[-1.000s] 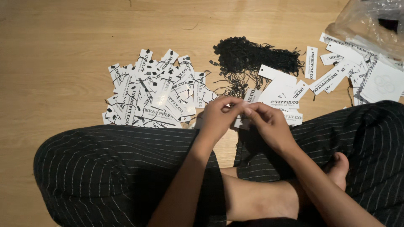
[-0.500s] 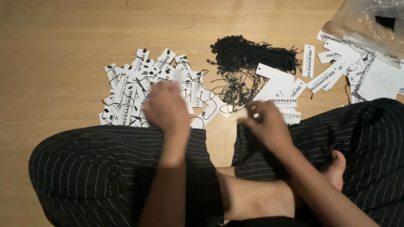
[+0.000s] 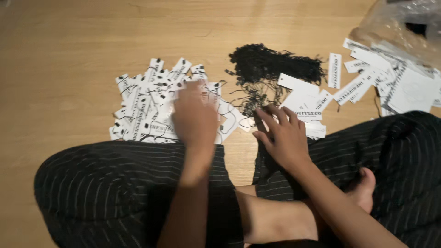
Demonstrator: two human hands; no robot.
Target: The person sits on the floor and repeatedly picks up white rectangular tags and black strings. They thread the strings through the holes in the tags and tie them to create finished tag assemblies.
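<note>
left hand (image 3: 195, 117): blurred, over strung tags (image 3: 151, 105), frame centre-left
right hand (image 3: 282, 133): fingers spread, touching black string pile (image 3: 271, 69)

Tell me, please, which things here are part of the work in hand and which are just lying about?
In use: left hand over strung tag pile; right hand by black string bundle and blank tags.
Lying about: clear plastic bag, wooden floor.

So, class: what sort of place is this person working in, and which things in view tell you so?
Probably a room at home, used for handwork: the person sits cross-legged on a wooden floor, with piles of white paper tags and a bundle of black strings spread out in front.
</note>
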